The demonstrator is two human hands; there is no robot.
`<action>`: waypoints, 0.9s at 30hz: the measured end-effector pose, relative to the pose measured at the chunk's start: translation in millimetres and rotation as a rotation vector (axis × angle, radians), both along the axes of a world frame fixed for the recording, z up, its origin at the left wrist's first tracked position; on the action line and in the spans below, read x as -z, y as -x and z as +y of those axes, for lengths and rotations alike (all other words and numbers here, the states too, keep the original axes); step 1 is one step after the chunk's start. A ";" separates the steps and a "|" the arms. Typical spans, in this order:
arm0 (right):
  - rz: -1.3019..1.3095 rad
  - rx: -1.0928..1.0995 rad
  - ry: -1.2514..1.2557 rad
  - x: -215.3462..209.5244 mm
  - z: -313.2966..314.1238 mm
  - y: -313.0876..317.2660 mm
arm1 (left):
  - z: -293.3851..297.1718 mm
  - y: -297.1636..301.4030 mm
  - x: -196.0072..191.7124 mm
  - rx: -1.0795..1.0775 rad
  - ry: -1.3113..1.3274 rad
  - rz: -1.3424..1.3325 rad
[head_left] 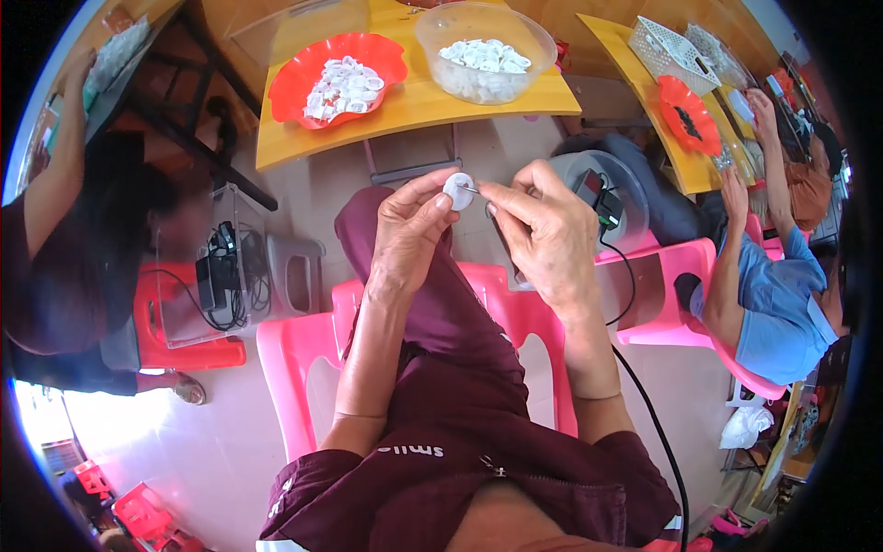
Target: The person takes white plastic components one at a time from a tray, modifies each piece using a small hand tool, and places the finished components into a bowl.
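Observation:
Between the thumb and fingers of my left hand (414,216) is a small round white plastic piece (458,191), held up above my lap. My right hand (549,230) pinches a thin metal tool (472,189) whose tip touches the face of the white piece; its handle is hidden in my fingers. Beyond my hands, a red wavy-edged bowl (285,87) holds a heap of small white pieces (342,89). To its right, a clear plastic tub (543,69) contains more white pieces (485,57).
Both containers stand on a yellow table (418,118). At right, a person in a blue shirt (777,294) works at another yellow table (635,101) with a red bowl (676,92) and white basket (658,51). Another person (69,239) sits at left. A black cable (658,414) runs past my right arm.

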State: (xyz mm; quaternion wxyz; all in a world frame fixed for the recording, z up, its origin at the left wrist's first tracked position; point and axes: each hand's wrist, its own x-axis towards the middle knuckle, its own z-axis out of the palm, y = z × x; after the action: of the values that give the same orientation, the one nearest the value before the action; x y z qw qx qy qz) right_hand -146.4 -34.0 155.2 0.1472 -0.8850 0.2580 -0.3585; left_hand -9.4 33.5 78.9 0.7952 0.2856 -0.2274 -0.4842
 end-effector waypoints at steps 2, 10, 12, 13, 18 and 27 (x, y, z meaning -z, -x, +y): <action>0.026 0.010 0.043 -1.3 1.1 0.4 | 0.4 0.4 0.9 -0.009 -0.024 -0.019; 0.072 0.020 0.225 0.1 0.0 0.7 | 1.8 0.0 1.7 -0.048 -0.063 -0.159; 0.074 0.016 0.231 0.2 0.0 0.6 | 2.2 -0.4 1.5 -0.052 -0.065 -0.169; 0.078 0.007 0.227 0.2 0.4 0.3 | 2.4 -0.8 2.1 -0.052 -0.068 -0.177; 0.098 0.009 0.242 1.1 -0.1 1.5 | 1.2 0.3 2.7 -0.050 -0.083 -0.193; 0.219 0.014 0.227 0.8 4.4 4.2 | 2.4 4.2 3.9 -0.061 -0.152 -0.326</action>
State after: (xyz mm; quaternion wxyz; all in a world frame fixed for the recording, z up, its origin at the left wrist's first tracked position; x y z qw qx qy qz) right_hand -150.6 -29.6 154.4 0.0146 -0.9280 0.2365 -0.2877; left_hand -13.5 35.9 75.0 0.7383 0.4263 -0.3073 -0.4227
